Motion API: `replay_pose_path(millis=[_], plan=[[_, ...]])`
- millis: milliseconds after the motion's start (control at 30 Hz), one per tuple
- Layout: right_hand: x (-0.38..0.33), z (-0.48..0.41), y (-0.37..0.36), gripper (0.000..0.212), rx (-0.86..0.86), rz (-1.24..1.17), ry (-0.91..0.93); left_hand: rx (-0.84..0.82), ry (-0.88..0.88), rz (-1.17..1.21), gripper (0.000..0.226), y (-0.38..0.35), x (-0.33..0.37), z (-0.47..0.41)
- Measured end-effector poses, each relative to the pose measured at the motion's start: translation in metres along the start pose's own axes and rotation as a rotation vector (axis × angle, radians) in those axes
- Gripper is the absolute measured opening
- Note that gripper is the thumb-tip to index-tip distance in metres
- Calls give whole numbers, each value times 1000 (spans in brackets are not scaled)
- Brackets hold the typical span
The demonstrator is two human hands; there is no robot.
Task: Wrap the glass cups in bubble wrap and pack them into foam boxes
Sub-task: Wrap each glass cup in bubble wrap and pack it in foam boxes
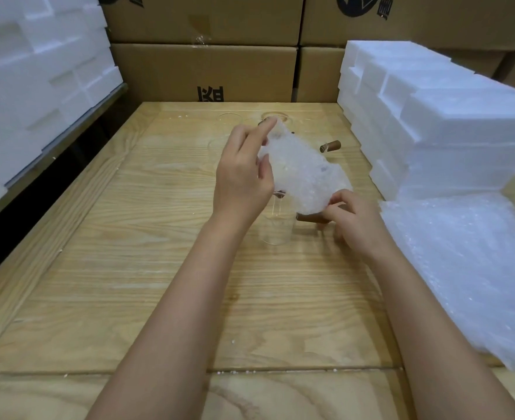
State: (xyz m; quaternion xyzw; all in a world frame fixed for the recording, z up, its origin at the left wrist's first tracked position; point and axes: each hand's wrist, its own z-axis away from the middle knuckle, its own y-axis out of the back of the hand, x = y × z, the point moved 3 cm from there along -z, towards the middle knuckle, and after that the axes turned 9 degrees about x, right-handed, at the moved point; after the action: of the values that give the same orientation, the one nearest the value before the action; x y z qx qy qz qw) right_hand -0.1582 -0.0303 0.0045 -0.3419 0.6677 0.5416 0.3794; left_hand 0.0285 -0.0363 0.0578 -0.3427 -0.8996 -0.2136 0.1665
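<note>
Holding a sheet of wrap (pixel 303 174) up over the bench (pixel 128 268), the person looks to be opening it out before laying it round a cup. To do this well, I judge the sheet should be pulled flat and centred on the cup (pixel 275 225) so its wooden handle (pixel 312 218) and rim both get covered, with no bare glass left at the ends.

The left hand (pixel 242 180) holds the sheet's far corner at about 12 o'clock; thumb and forefinger are pinched on it, the other fingers (pixel 263 168) loosely curled behind the sheet. The right hand (pixel 353 221) grips the near corner at about 5 o'clock, fingers closed on the wrap's edge and lying just over the handle; whether they touch the handle I cannot tell.

The cup lies on the bench directly under the sheet, between the two hands. More clear cups (pixel 230 119) stand at 12 o'clock, hard to count. A pile of wrap sheets (pixel 462 268) lies at 3 o'clock, with foam boxes (pixel 447 125) stacked at 2 o'clock and more foam (pixel 38 71) at 10 o'clock.
</note>
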Motion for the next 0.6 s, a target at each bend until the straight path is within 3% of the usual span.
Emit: replay_pose_path(millis=[167,300,400,500,600], plan=[[1,0,-8,10,-166,65,18,-68,-27,-5,34,-3,-7,9],[0,0,-5,8,-221,-55,-8,-49,49,20,21,-4,-13,15],[-6,2,0,2,-305,-187,20,-21,106,66,23,-4,-19,18],[-11,5,6,16,-418,-325,12,-7,193,133,30,-6,-25,16],[-19,6,14,11,-465,-463,43,5,183,141,32,-6,-30,15]])
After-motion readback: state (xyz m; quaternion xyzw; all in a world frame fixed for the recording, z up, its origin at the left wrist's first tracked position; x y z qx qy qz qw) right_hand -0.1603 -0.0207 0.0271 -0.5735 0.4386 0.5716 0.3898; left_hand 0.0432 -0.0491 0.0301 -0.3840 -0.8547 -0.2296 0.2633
